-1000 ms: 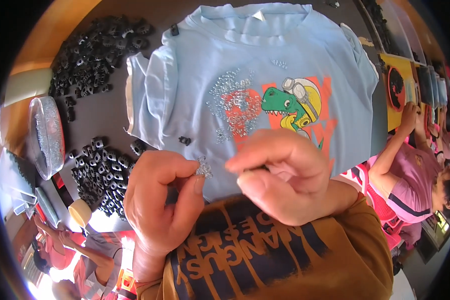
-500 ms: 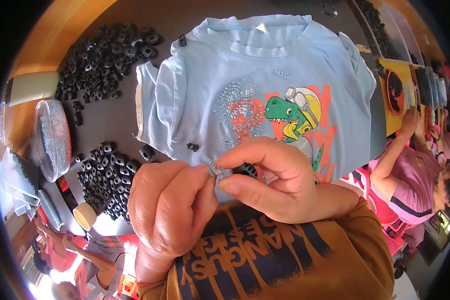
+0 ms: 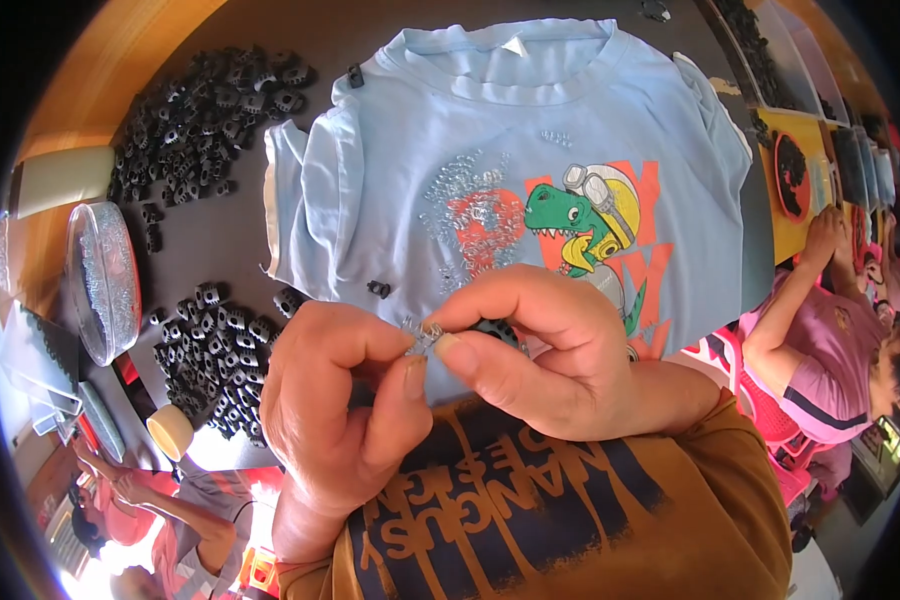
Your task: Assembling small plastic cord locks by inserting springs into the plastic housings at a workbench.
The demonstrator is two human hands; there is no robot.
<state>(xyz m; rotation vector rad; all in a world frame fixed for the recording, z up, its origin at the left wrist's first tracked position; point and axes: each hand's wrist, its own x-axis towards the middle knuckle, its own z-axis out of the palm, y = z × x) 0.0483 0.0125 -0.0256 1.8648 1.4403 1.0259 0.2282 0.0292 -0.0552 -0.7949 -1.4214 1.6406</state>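
A small tangle of thin metal springs (image 3: 421, 334) is between the fingertips of both hands, over the lower edge of a light blue T-shirt (image 3: 390, 210). My left hand (image 3: 335, 400), with fingers curled, has its index finger and thumb tips against the tangle's left side. From the right, my right hand (image 3: 545, 350) pinches it between thumb and forefinger. A black ridged part (image 3: 495, 330) shows partly behind the right fingers; I cannot tell whether they hold it. Many loose springs (image 3: 470, 205) lie scattered on the shirt's print. One small black plastic piece (image 3: 378, 289) lies near my left hand.
Black plastic pieces form a large heap (image 3: 200, 120) at the far left and a second heap (image 3: 215, 360) nearer. A round clear container (image 3: 105, 285) of springs stands on edge-side left, with a yellow cup (image 3: 170, 431) nearby. Other people sit at both sides.
My left hand's thumb and forefinger have loosened and spread a little, and the spring tangle shows more. The right hand keeps its pinch. The view has shifted slightly.
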